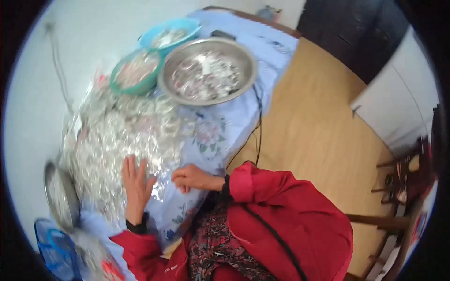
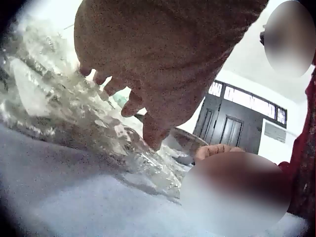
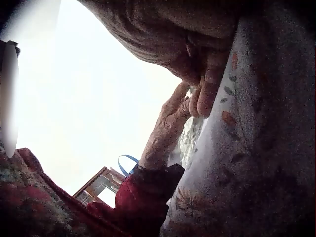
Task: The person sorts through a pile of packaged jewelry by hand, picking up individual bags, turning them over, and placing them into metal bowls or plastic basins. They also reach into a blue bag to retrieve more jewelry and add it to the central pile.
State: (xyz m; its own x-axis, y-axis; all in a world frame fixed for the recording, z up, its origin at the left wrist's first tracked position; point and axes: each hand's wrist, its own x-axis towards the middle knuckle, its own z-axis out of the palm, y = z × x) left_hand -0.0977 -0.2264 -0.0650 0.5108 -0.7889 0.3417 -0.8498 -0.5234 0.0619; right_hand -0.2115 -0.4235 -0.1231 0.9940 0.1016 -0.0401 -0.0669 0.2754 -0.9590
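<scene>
Your left hand (image 1: 136, 189) is open, its fingers and thumb spread over the near edge of the broad heap of clear, shiny plastic-like pieces (image 1: 122, 140), and nothing shows in its grasp; whether its fingertips touch the heap, you cannot tell. Your right hand (image 1: 197, 178) is beside the heap's near right edge, over the pale blue flowered cloth (image 1: 206, 119), with its fingers curled inward; the pictures do not let you tell whether it pinches something small. The heap lies on the cloth-covered surface, to the left of the cloth's bare flowered strip. Beyond the heap, toward the right, you have the wide round steel basin (image 1: 247, 55) with clear and whitish pieces inside. The round green plastic bowl (image 1: 116, 84) sits at the heap's far edge, also filled, and the light blue plastic basin (image 1: 194, 28) stands farther beyond the heap, with pale contents. To the near left of the heap is a tilted metal basin (image 1: 71, 216) with clear contents, and nearer to you than that, a blue openwork plastic basket (image 1: 51, 246).
</scene>
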